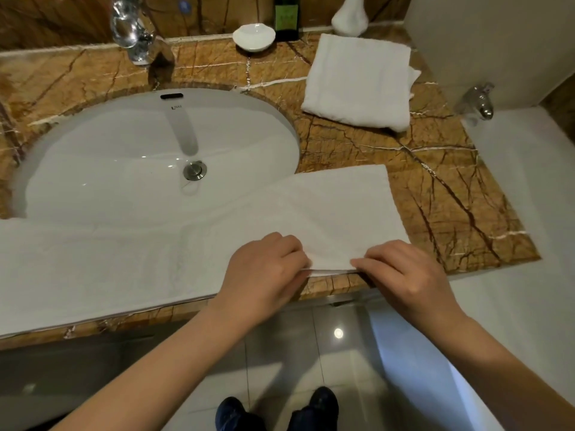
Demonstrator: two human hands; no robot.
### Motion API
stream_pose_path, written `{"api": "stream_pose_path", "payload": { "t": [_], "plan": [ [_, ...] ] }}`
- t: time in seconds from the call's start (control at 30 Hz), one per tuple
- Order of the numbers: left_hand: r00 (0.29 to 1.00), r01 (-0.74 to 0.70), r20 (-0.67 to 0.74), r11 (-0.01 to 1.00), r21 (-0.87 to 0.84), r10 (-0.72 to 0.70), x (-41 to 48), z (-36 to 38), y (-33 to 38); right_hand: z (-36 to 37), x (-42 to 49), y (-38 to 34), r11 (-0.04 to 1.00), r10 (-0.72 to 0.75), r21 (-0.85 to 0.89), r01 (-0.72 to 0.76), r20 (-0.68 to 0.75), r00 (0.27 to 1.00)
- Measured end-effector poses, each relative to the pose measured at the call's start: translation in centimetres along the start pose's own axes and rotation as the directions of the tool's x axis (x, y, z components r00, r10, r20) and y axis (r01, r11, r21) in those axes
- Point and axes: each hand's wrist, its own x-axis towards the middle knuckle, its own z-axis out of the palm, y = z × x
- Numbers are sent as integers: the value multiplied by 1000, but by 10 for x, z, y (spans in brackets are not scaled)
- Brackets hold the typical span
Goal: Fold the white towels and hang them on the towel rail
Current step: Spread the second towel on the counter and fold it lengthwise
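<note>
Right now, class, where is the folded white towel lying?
In the head view the folded towel lies at the back right of the marble counter, right of the sink and near the small white dish.

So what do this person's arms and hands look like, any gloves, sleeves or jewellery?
Two bare hands, the left hand and the right hand, with no gloves. Both forearms are uncovered down to the frame edge: no sleeve, watch or bracelet shows, and no ring is visible.

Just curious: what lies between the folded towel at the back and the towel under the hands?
Only bare marble counter, as the head view shows.
</note>
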Motion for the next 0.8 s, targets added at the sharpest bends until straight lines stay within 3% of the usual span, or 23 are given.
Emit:
{"api": "stream_pose_path", "payload": {
  "t": [0.23,0.37,0.5,0.57,0.67,0.73,0.8],
  "plan": [
    [995,-79,-57,996,42,81,-1,2,11,-4,-16,22,998,53,-30,-53,-20,998],
    [994,-57,-100,998,-39,53,-3,6,11,-5,-14,21,997,49,-66,-52,-46,998],
    [987,-153,-54,987,-47,150,-6,4,7,-10,-1,3,977,212,35,-210,-100,972],
    [995,-65,-84,991,-113,56,-12,-1,-3,-6,19,-17,944,322,111,-311,-104,941],
    [960,214,-165,974,-74,-224,-23,-11,-28,12,65,-52,877,425,224,-425,50,904],
    [911,390,-148,921,13,-384,-31,-18,-47,28,91,-67,851,446,193,-488,225,866],
    [838,546,-89,830,113,-539,-44,-20,-62,47,100,-70,867,445,56,-496,362,819]
  ]
}}
